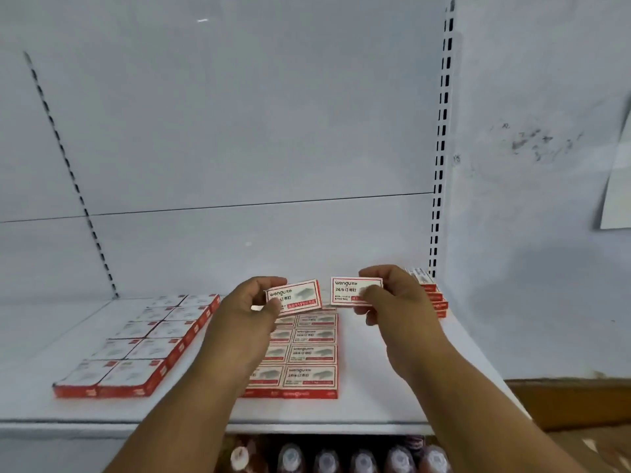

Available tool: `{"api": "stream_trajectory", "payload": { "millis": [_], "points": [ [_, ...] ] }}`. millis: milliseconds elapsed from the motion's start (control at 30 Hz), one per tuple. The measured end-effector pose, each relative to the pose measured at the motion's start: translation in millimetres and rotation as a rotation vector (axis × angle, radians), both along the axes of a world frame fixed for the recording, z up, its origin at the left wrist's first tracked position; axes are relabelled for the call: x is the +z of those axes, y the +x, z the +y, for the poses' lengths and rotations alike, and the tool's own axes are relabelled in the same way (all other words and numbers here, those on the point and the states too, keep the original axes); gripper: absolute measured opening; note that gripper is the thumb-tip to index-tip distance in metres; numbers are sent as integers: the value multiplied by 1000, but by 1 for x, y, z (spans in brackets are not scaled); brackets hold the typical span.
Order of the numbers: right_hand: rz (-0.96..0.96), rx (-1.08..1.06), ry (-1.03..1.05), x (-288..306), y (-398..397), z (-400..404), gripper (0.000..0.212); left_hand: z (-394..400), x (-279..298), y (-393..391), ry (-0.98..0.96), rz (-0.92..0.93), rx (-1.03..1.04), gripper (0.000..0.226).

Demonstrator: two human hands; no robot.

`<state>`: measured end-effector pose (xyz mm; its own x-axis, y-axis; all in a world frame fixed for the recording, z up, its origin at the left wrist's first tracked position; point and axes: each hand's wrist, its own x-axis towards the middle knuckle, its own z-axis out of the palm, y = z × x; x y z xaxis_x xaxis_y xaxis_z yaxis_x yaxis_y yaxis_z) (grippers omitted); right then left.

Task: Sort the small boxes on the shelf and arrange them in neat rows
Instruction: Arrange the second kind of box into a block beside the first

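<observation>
My left hand (pixel 246 308) pinches a small red-and-white staple box (pixel 298 297), held tilted above the shelf. In my right hand (pixel 392 298) is a second box of the same kind (pixel 348 290), its printed face toward me. Both boxes hover over the far end of a two-wide block of boxes (pixel 312 353) lying flat in rows on the white shelf (pixel 392 380). My left forearm hides part of that block's left column. A second two-wide block of boxes (pixel 146 343) lies to the left. A short stack of boxes (pixel 430 291) stands at the back right corner, partly behind my right hand.
The shelf has a white back panel and slotted uprights (pixel 440 165) at left and right. Several bottles with caps (pixel 341 459) stand on the level below the shelf's front edge. A sheet of paper (pixel 618 186) hangs on the wall at right.
</observation>
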<state>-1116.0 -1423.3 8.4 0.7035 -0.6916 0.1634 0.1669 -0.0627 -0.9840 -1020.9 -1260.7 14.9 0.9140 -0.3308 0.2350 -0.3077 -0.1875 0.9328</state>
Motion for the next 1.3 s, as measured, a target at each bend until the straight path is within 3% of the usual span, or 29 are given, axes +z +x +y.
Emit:
{"api": "stream_trajectory", "payload": {
  "millis": [233, 367, 500, 733, 900, 1300],
  "points": [
    [309, 21, -311, -23, 1, 58, 19, 65, -18, 26, 392, -74, -98, 21],
    [433, -36, -534, -31, -1, 69, 16, 74, -27, 36, 474, -104, -189, 21],
    [511, -67, -823, -34, -5, 70, 15, 74, -34, 35, 559, -250, -271, 27],
    [473, 61, -805, -32, -13, 72, 22, 78, -48, 32, 573, -512, -290, 44],
    [431, 40, -822, -36, -13, 74, 23, 82, -53, 34, 490, -528, -317, 41],
    [375, 40, -873, -42, -12, 71, 22, 81, -58, 33, 492, -627, -326, 39]
  ]
}}
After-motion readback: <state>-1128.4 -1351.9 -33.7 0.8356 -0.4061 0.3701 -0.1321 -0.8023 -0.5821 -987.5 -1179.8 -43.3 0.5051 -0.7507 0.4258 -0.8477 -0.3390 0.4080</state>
